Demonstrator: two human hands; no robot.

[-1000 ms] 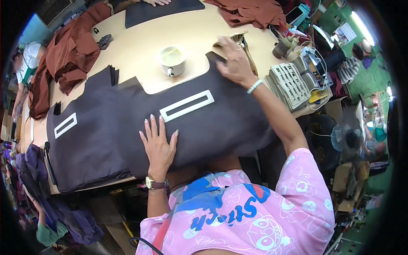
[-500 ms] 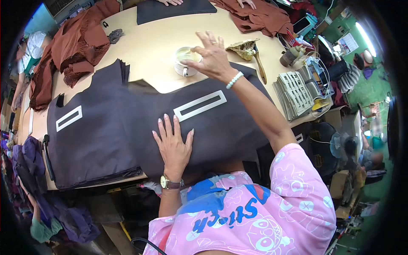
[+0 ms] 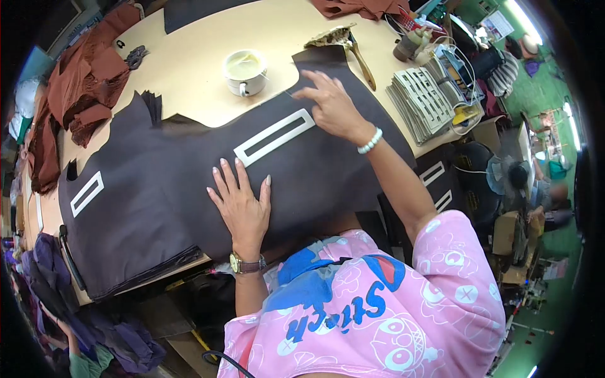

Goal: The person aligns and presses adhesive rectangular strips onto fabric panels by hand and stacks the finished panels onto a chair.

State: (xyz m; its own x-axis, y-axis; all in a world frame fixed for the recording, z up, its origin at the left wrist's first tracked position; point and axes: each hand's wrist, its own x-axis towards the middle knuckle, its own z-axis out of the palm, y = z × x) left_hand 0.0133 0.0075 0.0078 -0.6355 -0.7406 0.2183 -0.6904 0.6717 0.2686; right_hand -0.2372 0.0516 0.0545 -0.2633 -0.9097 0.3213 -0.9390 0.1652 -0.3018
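My left hand [image 3: 241, 205] lies flat with fingers spread on a dark brown fabric panel [image 3: 309, 189]. Just beyond its fingertips, a white rectangular frame-shaped strip [image 3: 275, 137] rests on the panel. My right hand [image 3: 334, 108], a beaded bracelet at its wrist, is over the panel beside the strip's upper right end. Its fingers are partly bent and apart, and I see nothing held in them. A white cup [image 3: 244, 87] with pale, creamy contents stands on the table to the left of that hand. A second white frame strip [image 3: 87, 194] lies on the fabric at the left.
A brush [image 3: 362, 63] lies beside a crusted, pale-brown piece [image 3: 329, 36]. A stack of cards [image 3: 419, 101] stands at the table's right edge. Reddish-brown fabric [image 3: 88, 88] is heaped at left. A black board [image 3: 195, 11] lies at the far edge.
My right hand has moved from over the cup down toward the white strip. My left hand stays flat on the panel. The whole view has shifted slightly, and another person's hands have left it.
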